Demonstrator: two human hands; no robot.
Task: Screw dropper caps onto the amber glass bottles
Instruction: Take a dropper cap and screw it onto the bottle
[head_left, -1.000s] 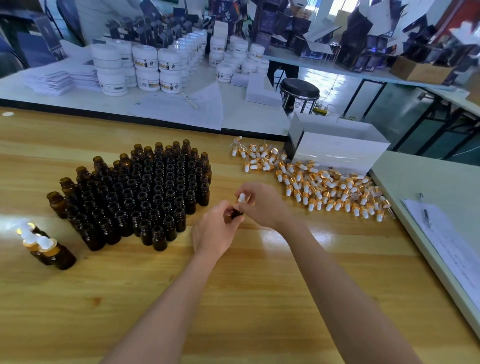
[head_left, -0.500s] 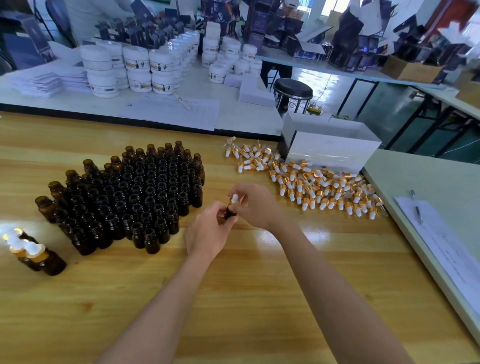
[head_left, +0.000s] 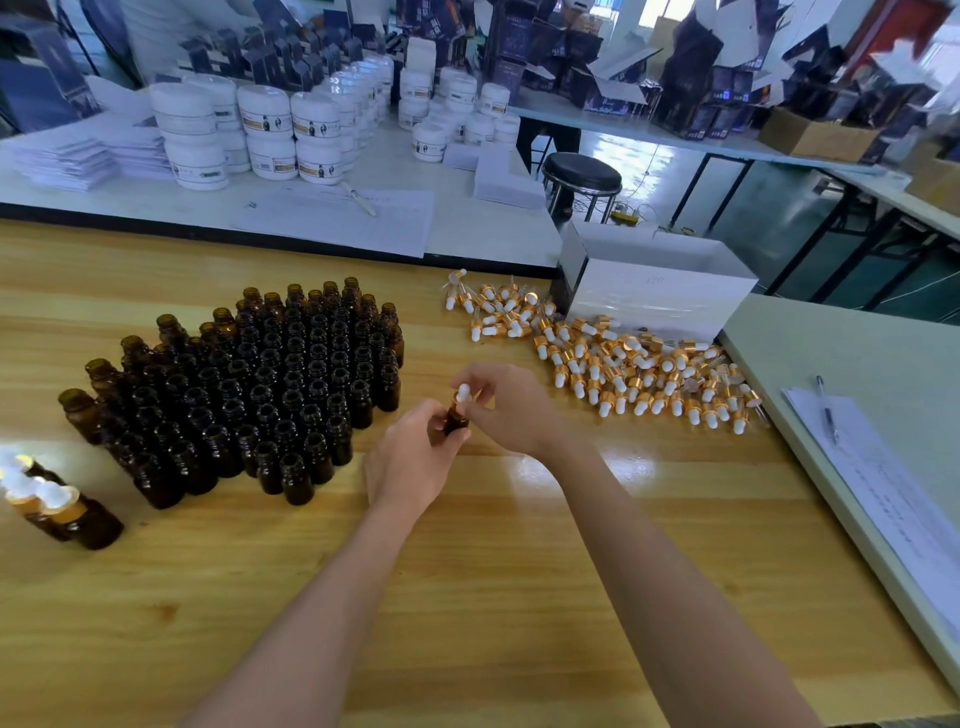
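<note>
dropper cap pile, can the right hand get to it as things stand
Probably yes: the dropper cap pile lies just right of the right hand on the table, nothing between. Its fingers would first have to let go of the cap on the held bottle.

The right hand (head_left: 511, 408) has shifted its pinch on the dropper cap (head_left: 462, 391), baring more of the bottle (head_left: 457, 420).

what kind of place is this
Most likely a small cosmetics packing workshop: rows of open amber glass bottles and a heap of gold-collared dropper caps sit on the wooden table, with stacked white labelled jars and dark folded cartons behind.
</note>
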